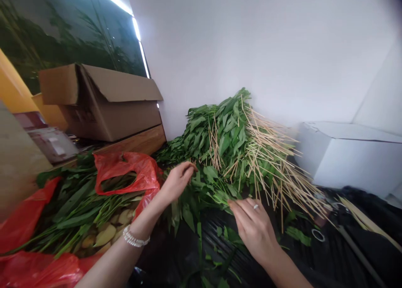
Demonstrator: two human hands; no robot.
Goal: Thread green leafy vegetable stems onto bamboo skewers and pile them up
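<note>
My right hand (256,227), with a ring on one finger, pinches the pale green stems of a small bunch of leafy greens (213,179). The bunch's leaves point away to the left and up. Just beyond its leaf end, my left hand (177,181) has its fingers curled together, the tips close to the leaves; what lies between them is hidden. Behind both hands rises a heap of leafy greens on skewers (224,124). The thin bamboo skewers (270,133) stick out to the right and downward.
At left, an open red plastic bag (128,166) holds loose long-leaved stems (75,212). Behind it sits a cardboard box (125,112). A white box (354,154) stands at right. Scraps of leaf (232,235) lie on the black sheet (216,221) below my hands.
</note>
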